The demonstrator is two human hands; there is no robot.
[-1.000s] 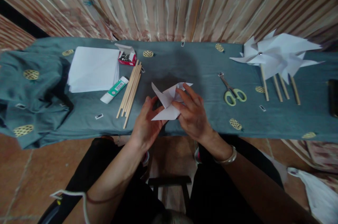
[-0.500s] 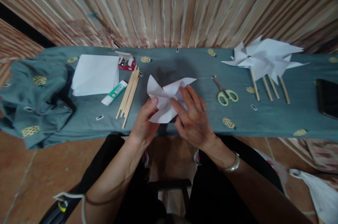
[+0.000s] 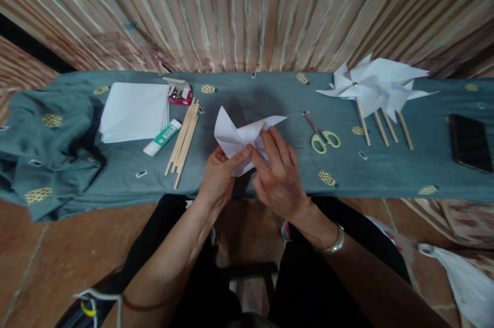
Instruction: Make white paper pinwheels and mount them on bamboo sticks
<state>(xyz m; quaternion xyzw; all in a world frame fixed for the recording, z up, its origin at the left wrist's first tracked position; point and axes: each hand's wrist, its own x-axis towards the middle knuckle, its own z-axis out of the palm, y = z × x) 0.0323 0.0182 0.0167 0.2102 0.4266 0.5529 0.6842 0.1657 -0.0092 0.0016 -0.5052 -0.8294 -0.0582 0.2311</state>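
A white paper pinwheel point(image 3: 247, 135) with folded blades is held between both hands above the cloth, near its front edge. My left hand point(image 3: 219, 171) closes on its lower left side, the thumb pressing at the centre. From the right, my right hand point(image 3: 280, 171) grips it, with the index fingertip beside the left thumb and other fingers on the right blade. The underside of the paper and the fingers behind it are hidden. Left of the hands lie several wooden sticks point(image 3: 183, 140); to the right are green-handled scissors point(image 3: 320, 135).
On the green cloth point(image 3: 239, 83) lie a paper stack point(image 3: 133, 111), a glue stick point(image 3: 162, 137) and an open red box point(image 3: 180, 92) of small metal pieces. Finished pinwheels point(image 3: 382, 83) on sticks and a black phone point(image 3: 470, 142) are at right. Bunched cloth point(image 3: 57, 148) lies far left.
My left thumb has moved inward from the left blade to the pinwheel's centre, folding the lower blade in. My right fingers stay on the paper. The view has shifted slightly to the right.
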